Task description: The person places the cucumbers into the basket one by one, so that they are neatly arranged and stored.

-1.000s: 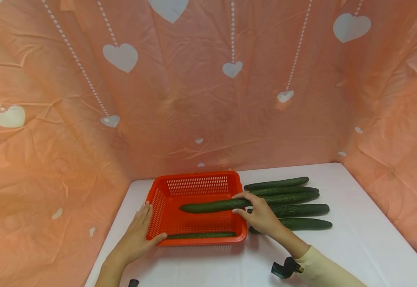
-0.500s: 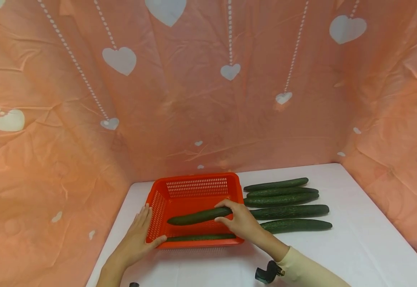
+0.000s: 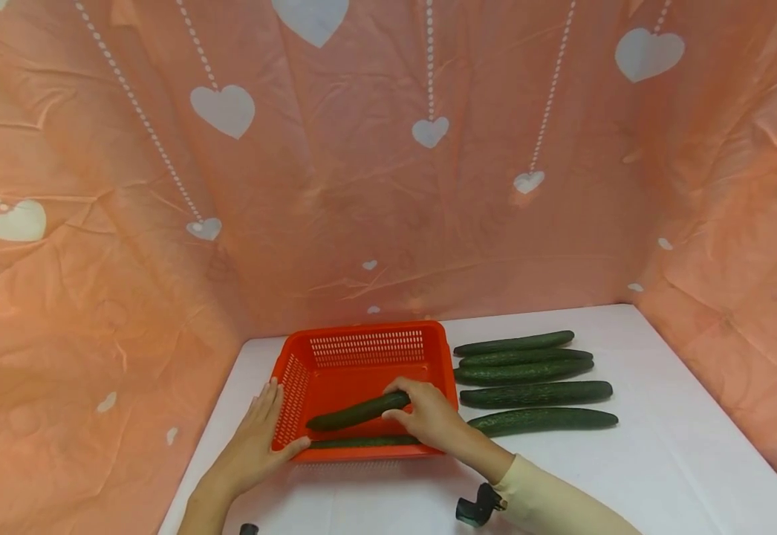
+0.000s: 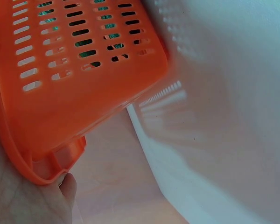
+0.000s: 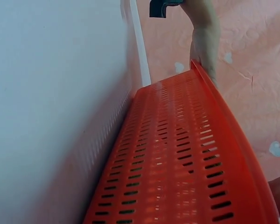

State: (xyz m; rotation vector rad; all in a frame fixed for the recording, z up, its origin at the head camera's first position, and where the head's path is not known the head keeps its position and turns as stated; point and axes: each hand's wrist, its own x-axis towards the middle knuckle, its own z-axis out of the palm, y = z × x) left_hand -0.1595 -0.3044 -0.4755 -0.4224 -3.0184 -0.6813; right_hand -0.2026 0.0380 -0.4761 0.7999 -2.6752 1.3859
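Note:
My right hand (image 3: pixel 431 422) pinches one end of a dark green cucumber (image 3: pixel 355 414) between thumb and fingers, over the inside of a red plastic basket (image 3: pixel 335 380). The cucumber tilts, its free end low and to the left. Another cucumber (image 3: pixel 362 442) lies along the basket's near wall, its right end hidden behind my right hand. My left hand (image 3: pixel 249 449) rests on the basket's left rim, fingers extended, thumb at the near corner. In the left wrist view, that hand (image 4: pixel 28 198) touches the rim. The right wrist view shows mainly the basket's slotted outer wall (image 5: pixel 177 154).
Several cucumbers lie in a loose row right of the basket, among them a front one (image 3: pixel 549 420) and a back one (image 3: pixel 515 342). A white tablecloth (image 3: pixel 669 461) covers the table. A pink-orange curtain (image 3: pixel 482 245) with white hearts surrounds it.
My right hand has carried the cucumber left and down, from the basket's right side deeper into it, and the cucumber has tilted more. My left hand stays on the rim.

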